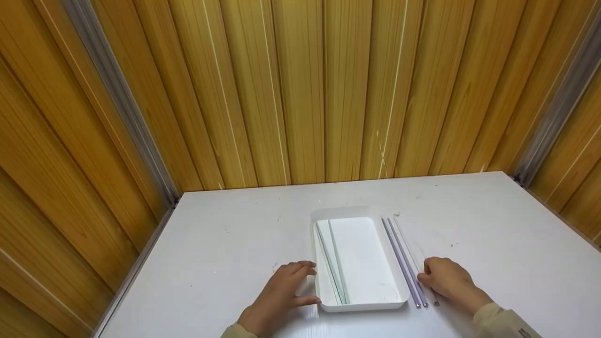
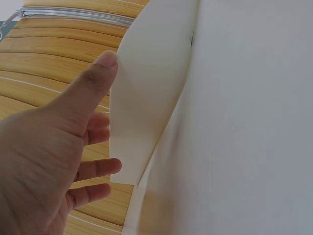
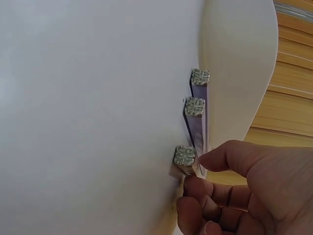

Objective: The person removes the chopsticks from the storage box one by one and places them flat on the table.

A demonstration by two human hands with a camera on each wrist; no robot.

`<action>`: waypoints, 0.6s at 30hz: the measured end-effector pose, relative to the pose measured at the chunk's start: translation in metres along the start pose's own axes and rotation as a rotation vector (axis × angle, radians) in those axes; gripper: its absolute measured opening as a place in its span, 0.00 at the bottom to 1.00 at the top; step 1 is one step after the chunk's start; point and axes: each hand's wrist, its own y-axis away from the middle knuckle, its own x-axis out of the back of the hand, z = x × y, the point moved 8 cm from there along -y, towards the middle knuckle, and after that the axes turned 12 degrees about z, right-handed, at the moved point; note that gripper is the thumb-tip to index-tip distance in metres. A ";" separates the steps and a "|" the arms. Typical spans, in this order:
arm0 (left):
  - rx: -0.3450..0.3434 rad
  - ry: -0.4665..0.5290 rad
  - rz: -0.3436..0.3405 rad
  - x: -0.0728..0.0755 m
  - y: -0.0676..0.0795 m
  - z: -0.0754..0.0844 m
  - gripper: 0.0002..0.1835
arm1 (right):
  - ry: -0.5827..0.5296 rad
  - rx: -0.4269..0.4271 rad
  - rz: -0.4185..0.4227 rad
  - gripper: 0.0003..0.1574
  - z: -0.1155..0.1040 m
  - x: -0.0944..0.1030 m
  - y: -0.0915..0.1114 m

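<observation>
A white rectangular tray [image 1: 361, 307] stands on the table with two pale green chopsticks [image 1: 339, 263] lying in its left side. My left hand [image 1: 286, 286] is at the tray's near left corner; in the left wrist view its fingertips and thumb tip reach the tray wall [image 2: 146, 93], fingers loosely extended. Right of the tray, two purple chopsticks [image 1: 403, 263] lie side by side. Beside them is a whitish chopstick [image 1: 407, 244]. My right hand [image 1: 448, 279] pinches this one near its near end, thumb and forefinger on either side of it in the right wrist view.
The white table [image 1: 225, 253] has a few small dark marks. Behind it stands a wood-patterned panel wall [image 1: 300, 94], with grey metal posts [image 1: 122, 94] at the corners. The purple chopsticks lie close along the tray's right wall.
</observation>
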 end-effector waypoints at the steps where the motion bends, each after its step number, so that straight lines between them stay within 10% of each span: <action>1: 0.002 0.002 -0.002 0.000 0.000 0.000 0.28 | 0.001 0.001 0.000 0.12 0.000 0.001 0.000; 18: 0.018 0.014 0.001 0.000 0.001 -0.001 0.27 | -0.024 0.031 0.059 0.10 -0.013 0.020 -0.007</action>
